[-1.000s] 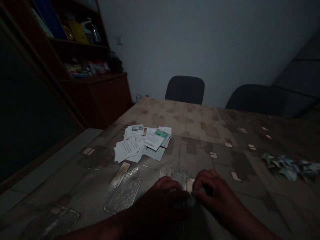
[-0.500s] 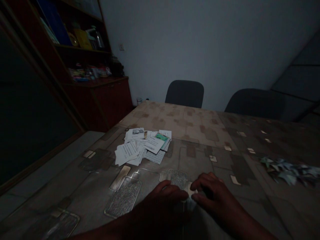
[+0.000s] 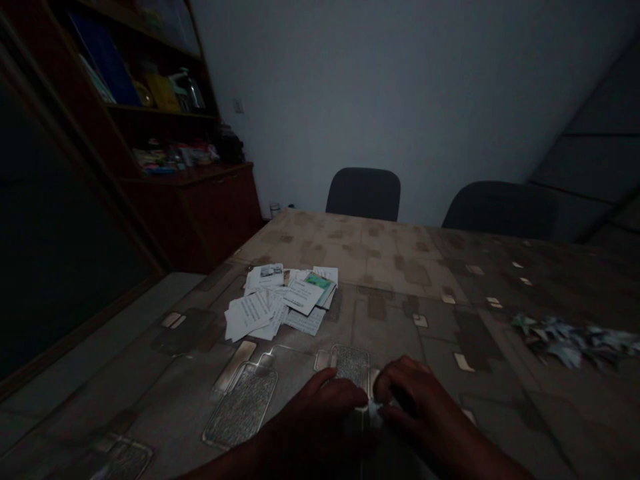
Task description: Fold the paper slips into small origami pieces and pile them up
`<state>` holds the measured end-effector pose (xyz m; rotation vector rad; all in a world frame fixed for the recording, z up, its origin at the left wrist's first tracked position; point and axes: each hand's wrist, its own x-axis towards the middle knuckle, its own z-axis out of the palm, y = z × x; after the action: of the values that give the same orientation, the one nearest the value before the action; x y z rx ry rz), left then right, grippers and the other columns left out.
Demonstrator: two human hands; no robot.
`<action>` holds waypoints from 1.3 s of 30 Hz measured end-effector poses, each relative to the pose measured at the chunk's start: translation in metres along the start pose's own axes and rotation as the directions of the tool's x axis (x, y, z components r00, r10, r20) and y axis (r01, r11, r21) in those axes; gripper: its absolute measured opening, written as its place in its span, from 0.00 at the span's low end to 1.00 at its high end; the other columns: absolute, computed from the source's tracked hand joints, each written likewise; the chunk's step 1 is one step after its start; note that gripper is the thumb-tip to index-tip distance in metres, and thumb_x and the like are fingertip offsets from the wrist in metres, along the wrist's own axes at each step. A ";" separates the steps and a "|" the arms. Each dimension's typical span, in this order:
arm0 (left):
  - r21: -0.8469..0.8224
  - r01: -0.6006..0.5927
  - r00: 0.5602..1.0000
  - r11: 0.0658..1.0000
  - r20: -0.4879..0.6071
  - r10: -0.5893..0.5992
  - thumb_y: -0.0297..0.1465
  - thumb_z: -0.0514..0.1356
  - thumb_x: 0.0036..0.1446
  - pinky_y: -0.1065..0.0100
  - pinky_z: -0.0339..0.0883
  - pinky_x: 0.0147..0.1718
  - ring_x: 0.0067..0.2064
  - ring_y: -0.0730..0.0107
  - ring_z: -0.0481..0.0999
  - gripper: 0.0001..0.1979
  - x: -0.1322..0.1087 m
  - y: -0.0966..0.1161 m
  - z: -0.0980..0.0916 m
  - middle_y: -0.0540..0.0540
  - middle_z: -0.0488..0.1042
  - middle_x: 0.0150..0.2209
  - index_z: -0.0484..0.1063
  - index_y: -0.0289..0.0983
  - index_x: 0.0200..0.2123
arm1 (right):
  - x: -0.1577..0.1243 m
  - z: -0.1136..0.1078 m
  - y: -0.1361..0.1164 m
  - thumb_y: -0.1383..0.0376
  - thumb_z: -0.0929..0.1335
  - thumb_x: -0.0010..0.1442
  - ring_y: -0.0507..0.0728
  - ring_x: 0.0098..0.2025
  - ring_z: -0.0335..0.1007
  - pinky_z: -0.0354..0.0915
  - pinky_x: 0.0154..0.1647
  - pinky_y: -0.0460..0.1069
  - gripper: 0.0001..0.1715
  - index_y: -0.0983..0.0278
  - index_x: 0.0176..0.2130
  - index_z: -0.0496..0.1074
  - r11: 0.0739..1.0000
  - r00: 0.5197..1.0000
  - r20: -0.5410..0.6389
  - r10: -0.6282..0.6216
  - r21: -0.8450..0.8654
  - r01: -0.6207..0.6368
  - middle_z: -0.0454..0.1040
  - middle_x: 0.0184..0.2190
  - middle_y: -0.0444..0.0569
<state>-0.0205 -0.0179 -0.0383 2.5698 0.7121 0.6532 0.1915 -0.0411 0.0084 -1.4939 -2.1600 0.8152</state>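
Observation:
My left hand [image 3: 325, 410] and my right hand [image 3: 417, 407] rest close together on the table [image 3: 400, 267] near its front edge. Both have their fingers curled and pinch a small pale piece of paper [image 3: 374, 411] between them, most of it hidden in the dim light. A loose heap of white printed paper slips [image 3: 280, 300] lies further away on the left. A pile of small folded paper pieces [image 3: 570, 333] lies at the right.
The table wears a patterned brown cloth. Two dark chairs [image 3: 364, 193] [image 3: 500, 208] stand at its far side against a pale wall. A dark wooden cabinet [image 3: 165, 153] with filled shelves stands at the left. The room is very dim.
The view has tilted slightly, so everything sits a little lower and further left. Both hands stay together on the small paper, with the fingers shifting slightly.

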 end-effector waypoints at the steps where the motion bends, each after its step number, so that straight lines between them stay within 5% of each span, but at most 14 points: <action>1: -0.015 0.017 1.000 1.000 0.007 -0.017 0.35 0.60 0.61 0.55 0.58 0.57 0.40 0.67 0.76 0.08 0.000 0.000 0.000 0.50 0.76 0.38 0.69 0.42 0.44 | 0.000 0.000 0.000 0.74 0.67 0.55 0.58 0.38 0.66 0.57 0.42 0.52 0.06 0.63 0.31 0.68 1.000 1.000 -0.005 0.001 0.008 -0.001 0.72 0.31 0.45; 9: -0.039 0.063 0.998 0.997 -0.015 -0.064 0.34 0.63 0.58 0.53 0.60 0.57 0.39 0.66 0.78 0.10 0.000 0.000 0.007 0.49 0.77 0.36 0.68 0.39 0.41 | 0.000 -0.002 0.009 0.69 0.69 0.57 0.61 0.43 0.64 0.56 0.45 0.55 0.09 0.59 0.40 0.72 0.997 0.999 0.017 -0.048 -0.065 0.049 0.72 0.37 0.46; 24: -0.103 0.082 0.997 0.991 -0.007 -0.083 0.34 0.64 0.57 0.53 0.55 0.60 0.43 0.64 0.78 0.15 -0.006 -0.007 0.013 0.48 0.77 0.41 0.65 0.41 0.46 | 0.003 0.003 0.005 0.72 0.65 0.58 0.56 0.35 0.66 0.56 0.40 0.51 0.07 0.62 0.28 0.66 0.999 0.999 -0.037 -0.040 0.031 0.041 0.71 0.28 0.43; 31: -0.264 -0.001 1.000 0.965 0.017 0.006 0.35 0.61 0.60 0.61 0.63 0.53 0.43 0.64 0.77 0.16 0.000 -0.004 -0.005 0.48 0.79 0.43 0.68 0.45 0.52 | -0.001 -0.008 -0.001 0.66 0.65 0.57 0.53 0.30 0.59 0.56 0.31 0.47 0.03 0.62 0.30 0.65 0.896 0.996 -0.037 0.085 0.441 -0.060 0.64 0.26 0.41; 35: -0.531 0.145 0.984 0.835 -0.014 -0.179 0.38 0.58 0.59 0.65 0.68 0.41 0.41 0.63 0.76 0.16 0.008 0.000 -0.022 0.42 0.78 0.42 0.73 0.38 0.48 | -0.003 -0.023 -0.009 0.66 0.67 0.54 0.52 0.29 0.57 0.54 0.29 0.46 0.04 0.62 0.31 0.65 0.803 0.991 -0.025 0.135 0.588 -0.094 0.62 0.25 0.39; 39: -0.776 0.531 0.815 0.340 0.357 -0.456 0.42 0.68 0.44 0.67 0.66 0.35 0.35 0.64 0.77 0.24 0.017 0.006 -0.025 0.42 0.79 0.37 0.77 0.33 0.42 | -0.004 -0.032 -0.020 0.71 0.66 0.49 0.52 0.29 0.58 0.56 0.30 0.45 0.05 0.62 0.30 0.66 0.815 0.989 -0.046 0.139 0.573 -0.088 0.63 0.25 0.39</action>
<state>-0.0182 -0.0072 -0.0094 1.3115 0.8124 0.4936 0.1980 -0.0430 0.0459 -1.3085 -1.5632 1.2773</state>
